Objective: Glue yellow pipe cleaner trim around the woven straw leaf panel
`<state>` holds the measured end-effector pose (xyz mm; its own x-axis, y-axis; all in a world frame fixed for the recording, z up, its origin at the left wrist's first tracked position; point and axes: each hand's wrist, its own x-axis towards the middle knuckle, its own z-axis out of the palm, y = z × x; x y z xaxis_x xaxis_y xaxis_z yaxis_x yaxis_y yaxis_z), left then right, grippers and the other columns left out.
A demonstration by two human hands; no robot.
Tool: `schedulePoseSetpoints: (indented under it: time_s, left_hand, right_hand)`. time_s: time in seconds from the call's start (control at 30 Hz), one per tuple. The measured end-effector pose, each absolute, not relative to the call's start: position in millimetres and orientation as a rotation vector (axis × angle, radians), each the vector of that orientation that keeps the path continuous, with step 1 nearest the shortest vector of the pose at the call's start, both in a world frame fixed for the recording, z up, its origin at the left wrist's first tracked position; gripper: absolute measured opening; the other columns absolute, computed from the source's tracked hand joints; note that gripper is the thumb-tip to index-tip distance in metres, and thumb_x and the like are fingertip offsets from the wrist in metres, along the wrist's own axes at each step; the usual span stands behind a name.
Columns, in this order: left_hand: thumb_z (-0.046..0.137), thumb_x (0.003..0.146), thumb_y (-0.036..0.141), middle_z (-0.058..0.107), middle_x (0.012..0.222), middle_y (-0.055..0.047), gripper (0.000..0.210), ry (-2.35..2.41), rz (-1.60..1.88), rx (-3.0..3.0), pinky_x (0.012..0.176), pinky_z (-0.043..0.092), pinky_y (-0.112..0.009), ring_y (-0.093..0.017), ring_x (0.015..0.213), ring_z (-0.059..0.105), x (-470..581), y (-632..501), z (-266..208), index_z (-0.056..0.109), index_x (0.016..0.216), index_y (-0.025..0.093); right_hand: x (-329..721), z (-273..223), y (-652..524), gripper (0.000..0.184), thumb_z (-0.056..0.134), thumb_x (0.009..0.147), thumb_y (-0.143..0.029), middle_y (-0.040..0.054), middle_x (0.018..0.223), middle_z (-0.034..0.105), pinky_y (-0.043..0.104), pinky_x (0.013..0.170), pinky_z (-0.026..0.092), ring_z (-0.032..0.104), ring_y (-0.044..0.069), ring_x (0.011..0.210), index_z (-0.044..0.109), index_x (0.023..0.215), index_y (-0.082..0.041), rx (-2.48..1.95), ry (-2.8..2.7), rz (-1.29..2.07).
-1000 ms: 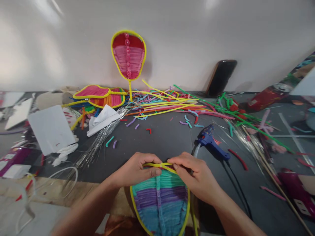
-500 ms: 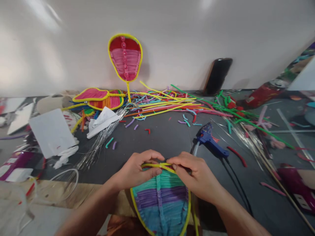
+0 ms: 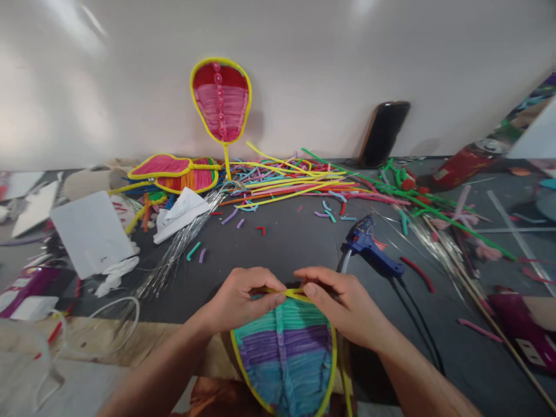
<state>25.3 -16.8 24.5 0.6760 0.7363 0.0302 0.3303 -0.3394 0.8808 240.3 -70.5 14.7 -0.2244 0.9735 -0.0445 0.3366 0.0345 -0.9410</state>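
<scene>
A fan-shaped piece (image 3: 284, 353) of teal, purple and blue pipe cleaners, rimmed in yellow, rests low in front of me at the table edge. Along its top edge runs a yellow pipe cleaner (image 3: 296, 293). My left hand (image 3: 249, 295) pinches this yellow strand between thumb and fingers, left of the middle. On the right side, my right hand (image 3: 336, 304) has its thumb against the same strand, the index finger stretched above it. A loose yellow end hangs down beside the piece's right side.
A blue glue gun (image 3: 373, 249) lies right of centre, its cable running forward. Behind are piled pipe cleaners (image 3: 299, 179), a finished pink fan (image 3: 221, 101), a leaning phone (image 3: 384, 134) and a red can (image 3: 467, 165). Bundled wires (image 3: 178, 249) and white paper (image 3: 93, 234) lie left.
My left thumb and fingers have closed together on the yellow strand. My right index finger has lifted slightly off it, while the thumb moved up onto the edge.
</scene>
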Motion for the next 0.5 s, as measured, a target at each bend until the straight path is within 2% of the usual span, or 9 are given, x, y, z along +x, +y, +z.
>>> schedulePoseSetpoints:
  time_s: [0.23, 0.37, 0.5]
  left_hand:
    - [0.062, 0.084, 0.030, 0.069, 0.074, -0.005, 0.019, 0.838, 0.592, 1.839, 0.056, 0.045, -0.018, -0.010, 0.061, 0.060, 17.6, -20.3, 31.5, 0.070, 0.081, 0.013]
    - [0.063, 0.083, 0.031, 0.070, 0.076, -0.006, 0.018, 0.885, 0.665, 1.878, 0.058, 0.047, -0.020, -0.012, 0.065, 0.062, -3.5, -27.1, 41.7, 0.070, 0.081, 0.015]
    - [0.065, 0.080, 0.034, 0.069, 0.075, -0.005, 0.017, 0.968, 0.776, 1.935, 0.064, 0.051, -0.024, -0.016, 0.072, 0.064, -33.4, -37.2, 55.8, 0.069, 0.074, 0.018]
  right_hand:
    - [250.4, 8.7, -62.4, 0.038, 0.037, 0.097, -0.042, 0.0056, 0.093, 0.072, 0.028, 0.075, 0.053, 0.068, 0.017, 0.086, 0.064, 0.111, -0.020, -1.364, -1.546, 1.262]
    - [267.0, 17.0, -65.2, 0.032, 0.043, 0.094, -0.037, 0.0072, 0.101, 0.071, 0.034, 0.083, 0.051, 0.066, 0.020, 0.091, 0.063, 0.112, -0.021, -1.496, -1.630, 0.928]
    - [296.7, 14.4, -75.1, 0.032, 0.046, 0.089, -0.033, 0.0107, 0.109, 0.067, 0.044, 0.089, 0.047, 0.060, 0.026, 0.101, 0.062, 0.114, -0.021, -1.741, -1.835, 0.406]
